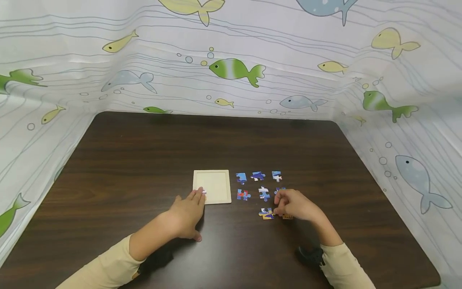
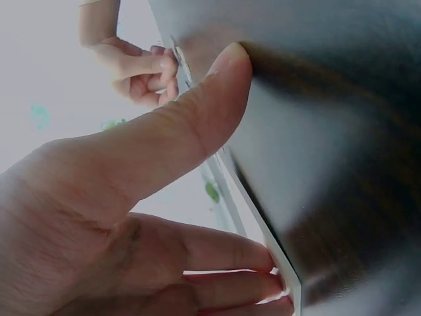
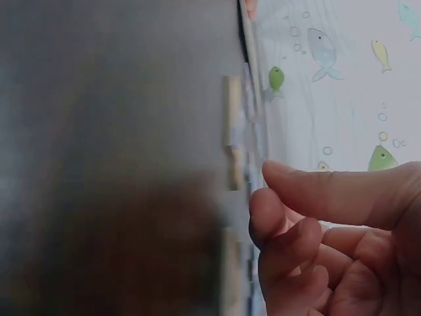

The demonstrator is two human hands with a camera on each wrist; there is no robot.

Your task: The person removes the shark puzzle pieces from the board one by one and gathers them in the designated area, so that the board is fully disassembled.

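Observation:
My left hand [image 1: 185,213] lies over the lower left corner of a square wooden puzzle tray [image 1: 218,180]. Its straight fingertips touch a small puzzle piece [image 1: 204,192] there, mostly covered by them; the thumb stands apart. Over the loose pieces to the right hovers my right hand [image 1: 296,205], fingers loosely bent, with a gap between thumb and forefinger and nothing seen in it. Closest to it are a yellow and blue piece [image 1: 267,213], a partly hidden orange-brown piece [image 1: 287,216] and a partly covered blue piece [image 1: 279,190].
Between tray and right hand lie a red and blue piece [image 1: 243,194], a white and blue piece [image 1: 264,194] and, behind them, several blue ones, including a dark blue piece [image 1: 258,176]. A fish-print curtain [image 1: 238,96] borders the dark wooden table [image 1: 144,160].

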